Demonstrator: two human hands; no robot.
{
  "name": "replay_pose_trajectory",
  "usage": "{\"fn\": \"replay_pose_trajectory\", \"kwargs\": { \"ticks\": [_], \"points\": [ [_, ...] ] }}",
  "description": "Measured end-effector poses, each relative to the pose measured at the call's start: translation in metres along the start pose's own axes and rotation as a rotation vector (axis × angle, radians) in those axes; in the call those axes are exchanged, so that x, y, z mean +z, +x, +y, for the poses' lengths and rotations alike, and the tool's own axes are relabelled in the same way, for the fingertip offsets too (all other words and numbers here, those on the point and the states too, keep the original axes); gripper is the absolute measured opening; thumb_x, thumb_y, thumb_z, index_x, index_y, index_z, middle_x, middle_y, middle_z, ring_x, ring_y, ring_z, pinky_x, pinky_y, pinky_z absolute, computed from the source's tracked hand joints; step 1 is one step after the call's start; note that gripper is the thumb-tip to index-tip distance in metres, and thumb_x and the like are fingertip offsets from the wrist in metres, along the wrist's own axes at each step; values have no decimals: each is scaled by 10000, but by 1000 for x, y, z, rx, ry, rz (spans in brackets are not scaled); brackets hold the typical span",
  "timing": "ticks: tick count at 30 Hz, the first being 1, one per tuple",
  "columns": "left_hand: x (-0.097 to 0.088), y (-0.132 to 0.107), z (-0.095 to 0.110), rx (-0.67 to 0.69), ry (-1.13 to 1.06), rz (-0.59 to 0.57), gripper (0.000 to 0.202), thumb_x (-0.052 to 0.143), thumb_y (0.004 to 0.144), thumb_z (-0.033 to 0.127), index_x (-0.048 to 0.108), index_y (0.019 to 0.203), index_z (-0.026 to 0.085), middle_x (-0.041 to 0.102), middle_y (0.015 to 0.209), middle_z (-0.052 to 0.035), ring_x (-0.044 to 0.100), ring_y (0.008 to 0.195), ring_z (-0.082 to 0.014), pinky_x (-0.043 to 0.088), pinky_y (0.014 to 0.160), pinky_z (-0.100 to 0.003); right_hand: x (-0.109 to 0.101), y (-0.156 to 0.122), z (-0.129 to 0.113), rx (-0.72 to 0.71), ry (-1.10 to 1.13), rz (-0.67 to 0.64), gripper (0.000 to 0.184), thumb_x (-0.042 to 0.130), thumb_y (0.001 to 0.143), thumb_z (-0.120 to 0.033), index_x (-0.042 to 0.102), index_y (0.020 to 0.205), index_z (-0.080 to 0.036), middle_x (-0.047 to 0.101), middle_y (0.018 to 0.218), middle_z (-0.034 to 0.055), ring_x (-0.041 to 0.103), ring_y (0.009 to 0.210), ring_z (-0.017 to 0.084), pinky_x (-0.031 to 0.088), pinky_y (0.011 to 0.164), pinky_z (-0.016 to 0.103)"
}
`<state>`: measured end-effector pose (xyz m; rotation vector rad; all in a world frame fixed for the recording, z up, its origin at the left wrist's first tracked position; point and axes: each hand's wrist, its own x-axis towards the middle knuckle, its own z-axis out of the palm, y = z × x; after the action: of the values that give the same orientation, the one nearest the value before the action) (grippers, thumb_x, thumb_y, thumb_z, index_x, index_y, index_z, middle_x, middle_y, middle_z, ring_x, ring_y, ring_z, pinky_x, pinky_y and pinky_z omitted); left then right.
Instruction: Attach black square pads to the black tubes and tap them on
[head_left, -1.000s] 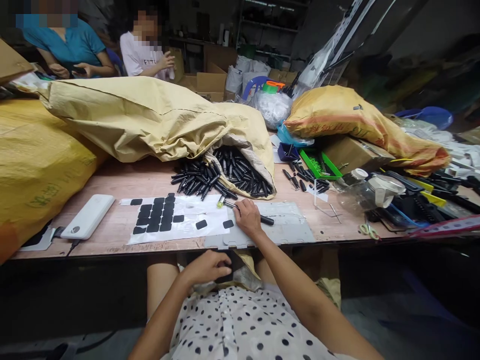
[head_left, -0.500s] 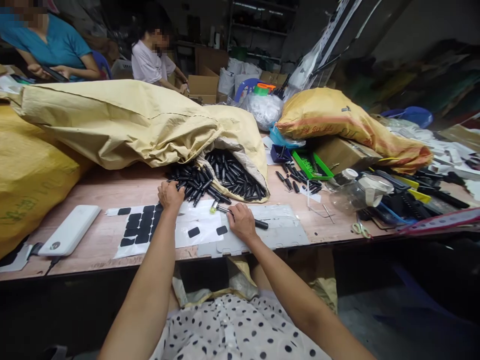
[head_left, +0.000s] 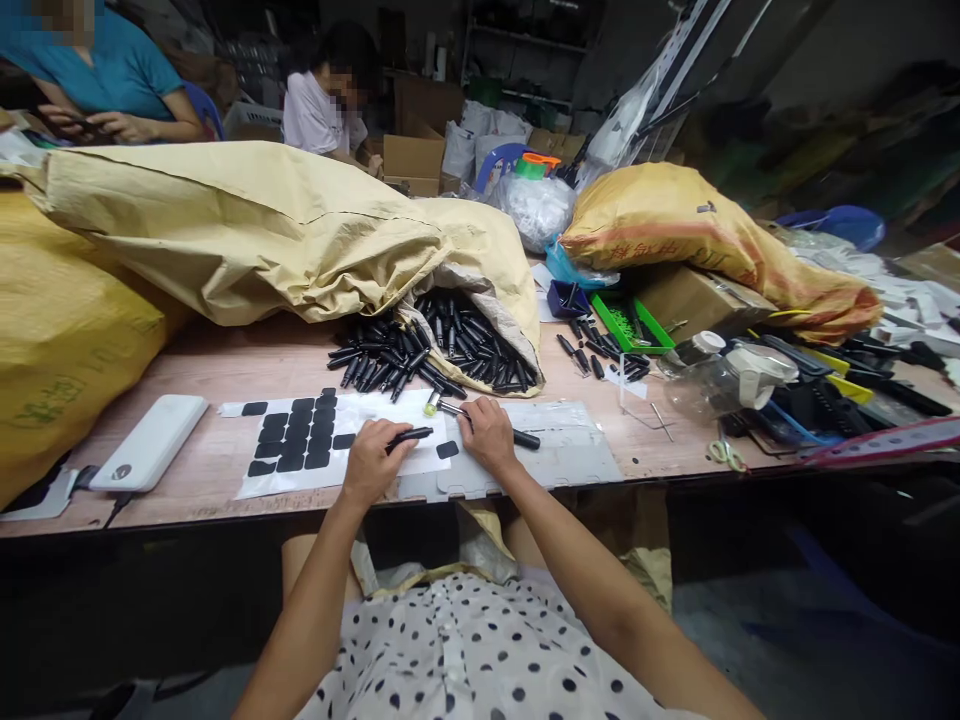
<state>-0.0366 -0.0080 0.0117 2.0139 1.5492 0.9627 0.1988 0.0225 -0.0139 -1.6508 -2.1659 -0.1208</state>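
Left hand (head_left: pixel 373 462): we pinch a black tube (head_left: pixel 412 436) over white paper (head_left: pixel 367 410). Right hand (head_left: pixel 486 432): we grip a hammer (head_left: pixel 527 440) over the grey board (head_left: pixel 574 455). Black squares (head_left: pixel 310 432) on the paper; beyond, we see more tubes (head_left: pixel 379 350) at a sack's (head_left: pixel 247 230) mouth.

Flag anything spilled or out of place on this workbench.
Black cylindrical parts lie jumbled outside the open mouth of the tan sack, as if spilled, though perhaps tipped out deliberately. One black pad sits well apart from the rows of pads on the white sheet.

The table (head_left: pixel 214 350) carries black parts (head_left: pixel 371 360) (heaped), scissors (head_left: pixel 724 453), a white device (head_left: pixel 154 440).
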Motion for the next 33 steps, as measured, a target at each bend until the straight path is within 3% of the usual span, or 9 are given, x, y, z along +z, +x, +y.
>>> {"fn": "replay_pose_trajectory", "kwargs": {
  "ticks": [4, 10, 16, 24, 33],
  "points": [
    [14, -1, -3, 6, 71, -97, 191, 645, 892, 319, 778, 1015, 260, 733, 945, -56, 609, 929, -247, 488, 896, -411, 1, -1, 1, -4, 6, 4, 191, 524, 981, -263, 701, 1041, -227, 631, 987, 91, 514, 939, 246, 394, 797, 332],
    [21, 14, -2, 28, 131, -167, 189, 687, 871, 298, 783, 1030, 263, 690, 930, -51, 597, 958, -244, 473, 893, -393, 3, -1, 5, -26, 19, 40, 154, 541, 980, -255, 693, 993, -230, 639, 946, 78, 538, 918, 236, 397, 781, 325],
    [22, 14, -2, 15, 121, -174, 183, 701, 867, 289, 774, 1034, 273, 706, 949, -43, 604, 966, -240, 476, 882, -377, -2, -4, 6, 3, 135, 70, 173, 523, 978, -247, 696, 979, -239, 650, 922, 67, 572, 882, 226, 441, 778, 324],
    [22, 18, -8, 33, 63, -156, 163, 695, 838, 274, 780, 975, 248, 706, 890, -42, 599, 935, -247, 475, 871, -389, -35, -25, -12, 121, 442, 149, 287, 432, 1017, -311, 698, 1100, -243, 680, 972, 63, 641, 946, 210, 523, 835, 315],
    [22, 19, -9, 24, 56, -147, 161, 715, 802, 268, 793, 942, 255, 700, 859, -37, 601, 912, -244, 483, 875, -393, -34, -46, -22, 122, 461, 40, 299, 470, 1002, -291, 720, 1165, -266, 695, 982, 55, 670, 934, 201, 547, 826, 299]
  ]
}}
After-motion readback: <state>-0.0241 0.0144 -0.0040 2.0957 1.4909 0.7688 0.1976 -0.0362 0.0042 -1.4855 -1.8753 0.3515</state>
